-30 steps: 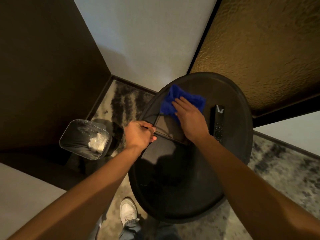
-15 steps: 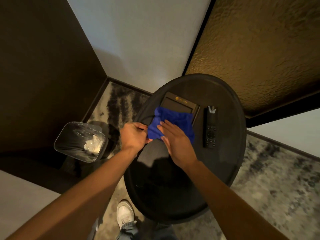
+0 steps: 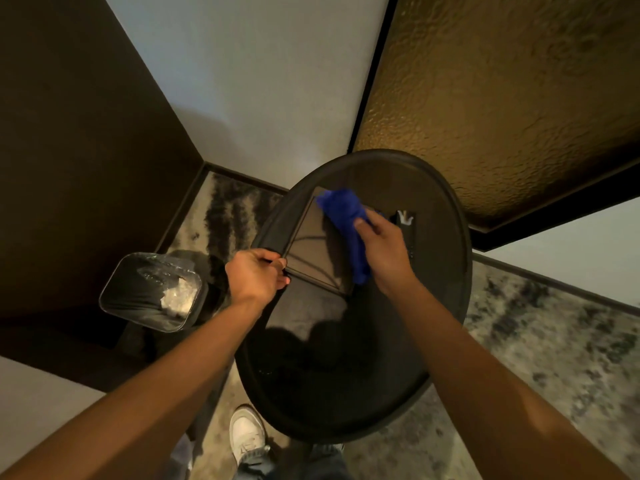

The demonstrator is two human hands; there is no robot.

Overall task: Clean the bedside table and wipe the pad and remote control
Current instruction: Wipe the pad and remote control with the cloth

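Observation:
A dark pad [image 3: 313, 251] lies on the left part of the round black bedside table [image 3: 446, 306]. My left hand [image 3: 258, 277] pinches the pad's near left corner. My right hand [image 3: 382, 247] is shut on a bunched blue cloth [image 3: 346, 220] that rests on the pad's far right side. The black remote control [image 3: 408, 225] lies just right of the pad, mostly hidden behind my right hand, with only its far end showing.
A waste bin [image 3: 152, 292] lined with a clear bag and holding crumpled paper stands on the patterned carpet [image 3: 554, 358] left of the table. A textured gold wall panel [image 3: 502, 81] rises behind the table. My white shoe [image 3: 247, 433] is beside the table's near edge.
My right hand swept the blue cloth from the pad's near edge toward its far right side, and the cloth is now bunched. My left hand has kept its hold on the pad's corner.

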